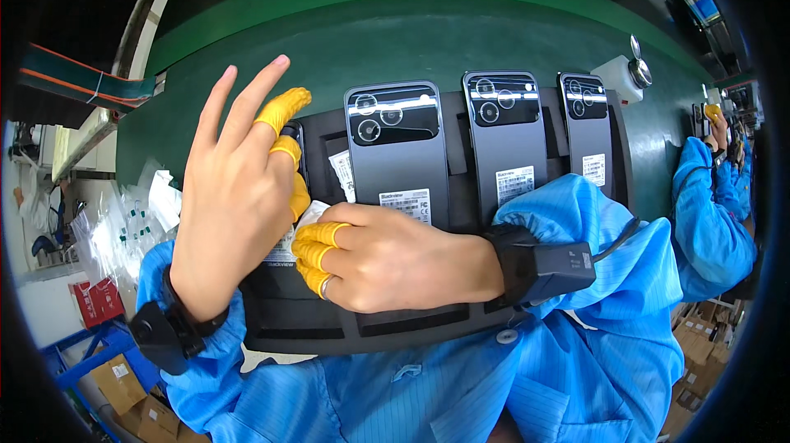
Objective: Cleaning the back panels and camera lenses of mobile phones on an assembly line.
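Observation:
My left hand (239,171) lies over a smartphone (301,147) at the left end of a black tray (395,324). Its yellow-cotted fingers and thumb bend against the phone's edge, while two bare fingers stretch out. The hand hides most of that phone; a printed label (282,254) shows at its lower end. Beside it, my right hand (387,258), also in yellow finger cots, pinches a small white wipe (313,214) against the phone. Three grey smartphones, the nearest (399,167), a middle one (518,147) and a right one (586,126), lie backs up in the tray.
A white printed slip (341,173) sits between the phones. Clear plastic bags (115,225) lie at the left. A white bottle with a metal lid (619,79) stands on the green table (313,40). Another person's blue sleeve (712,204) is at the right; cardboard boxes (699,336) are below.

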`<act>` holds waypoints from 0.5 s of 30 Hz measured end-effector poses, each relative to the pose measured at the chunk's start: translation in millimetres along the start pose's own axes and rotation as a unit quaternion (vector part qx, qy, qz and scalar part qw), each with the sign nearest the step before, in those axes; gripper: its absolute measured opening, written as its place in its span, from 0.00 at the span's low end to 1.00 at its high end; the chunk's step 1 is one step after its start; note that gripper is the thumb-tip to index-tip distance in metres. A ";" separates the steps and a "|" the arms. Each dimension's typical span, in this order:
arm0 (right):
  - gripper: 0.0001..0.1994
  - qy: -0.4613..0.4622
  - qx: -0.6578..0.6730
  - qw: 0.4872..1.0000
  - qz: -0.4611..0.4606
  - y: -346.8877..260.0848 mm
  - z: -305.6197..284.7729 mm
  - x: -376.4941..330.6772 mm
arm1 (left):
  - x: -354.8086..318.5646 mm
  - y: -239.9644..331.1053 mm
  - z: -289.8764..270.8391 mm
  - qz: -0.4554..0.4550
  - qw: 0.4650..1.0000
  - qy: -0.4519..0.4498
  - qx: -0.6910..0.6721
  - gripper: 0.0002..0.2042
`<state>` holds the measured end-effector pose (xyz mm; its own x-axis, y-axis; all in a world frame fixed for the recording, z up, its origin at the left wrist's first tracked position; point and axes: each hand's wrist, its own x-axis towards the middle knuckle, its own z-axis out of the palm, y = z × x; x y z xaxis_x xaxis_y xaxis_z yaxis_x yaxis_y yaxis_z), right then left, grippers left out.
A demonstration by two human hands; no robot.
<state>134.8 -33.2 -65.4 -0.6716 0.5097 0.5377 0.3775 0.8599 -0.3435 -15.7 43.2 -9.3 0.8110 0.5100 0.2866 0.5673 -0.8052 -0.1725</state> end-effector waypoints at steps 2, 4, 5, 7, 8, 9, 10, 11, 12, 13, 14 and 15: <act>0.05 0.006 -0.013 1.000 -0.002 0.9 3.0 -0.5 | 0.0 -5.2 2.0 0.008 1.000 0.003 -0.007 0.04; 0.05 0.005 -0.012 1.000 -0.005 -0.3 3.8 0.1 | -2.3 -9.5 2.1 0.020 0.999 -0.004 -0.037 0.04; 0.05 0.003 -0.013 1.000 -0.006 -0.6 3.1 0.7 | -2.7 -12.3 2.5 0.018 0.999 -0.004 -0.036 0.04; 0.05 -0.003 -0.004 1.000 -0.011 -0.8 0.9 2.5 | -5.3 -18.1 1.6 0.026 0.999 0.017 -0.024 0.05; 0.05 -0.008 0.001 1.000 -0.010 1.0 -0.2 2.5 | -3.7 -22.1 1.4 0.027 0.999 0.017 -0.024 0.05; 0.05 -0.008 0.001 1.000 -0.009 2.0 -0.3 1.7 | -2.2 -26.1 -0.7 0.008 0.999 0.041 -0.027 0.05; 0.06 -0.016 -0.002 1.000 -0.003 2.8 -0.3 0.6 | -2.0 -29.5 -2.1 -0.011 0.997 0.065 -0.029 0.06; 0.06 -0.022 -0.001 1.000 -0.002 1.9 -0.1 0.7 | -7.0 -30.6 -5.5 -0.027 0.998 0.048 -0.024 0.08; 0.06 -0.020 0.003 1.000 -0.006 1.7 -0.5 0.6 | -10.1 -30.2 -7.5 -0.031 0.998 0.045 -0.020 0.08; 0.06 -0.009 -0.008 1.000 -0.007 2.0 -1.8 0.7 | -12.4 -29.0 -8.5 -0.028 0.999 0.022 -0.035 0.09; 0.06 0.002 -0.018 1.000 -0.009 2.4 -1.9 0.7 | -15.5 -27.4 -8.6 -0.027 0.998 -0.001 -0.051 0.10; 0.06 0.000 -0.012 1.000 -0.010 3.1 -1.5 0.1 | -17.1 -23.8 -8.3 -0.031 0.996 -0.011 -0.080 0.10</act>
<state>136.9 -30.5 -65.2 -0.6789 0.4932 0.5439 0.3797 0.8699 -0.3149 -44.3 51.2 -2.3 0.7793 0.5650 0.2711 0.5876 -0.8091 -0.0031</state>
